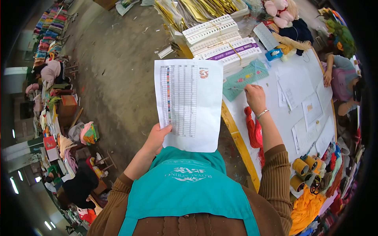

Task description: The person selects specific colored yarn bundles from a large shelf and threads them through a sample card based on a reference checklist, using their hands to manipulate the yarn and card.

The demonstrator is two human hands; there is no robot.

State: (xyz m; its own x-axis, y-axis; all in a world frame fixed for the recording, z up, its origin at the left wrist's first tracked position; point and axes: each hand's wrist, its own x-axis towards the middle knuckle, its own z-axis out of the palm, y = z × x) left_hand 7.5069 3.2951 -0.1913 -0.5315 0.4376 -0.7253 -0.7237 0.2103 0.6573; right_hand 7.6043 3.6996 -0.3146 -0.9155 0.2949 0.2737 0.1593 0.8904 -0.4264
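My left hand grips a printed paper sheet by its lower left edge, thumb on top. The sheet carries a table with a column of coloured cells and a small logo, and it is held up above my teal apron. Over the white table, my right hand is closed in a pinch beside a green card with small coloured designs. What the fingertips hold is too small to make out. A red skein of yarn lies on the table below my right wrist.
Bundled white printed cards and a tray of yellow-edged sleeves stand at the far end. A blue tape dispenser, loose papers, yarn cones and orange yarn lie rightward. Another person sits across the table.
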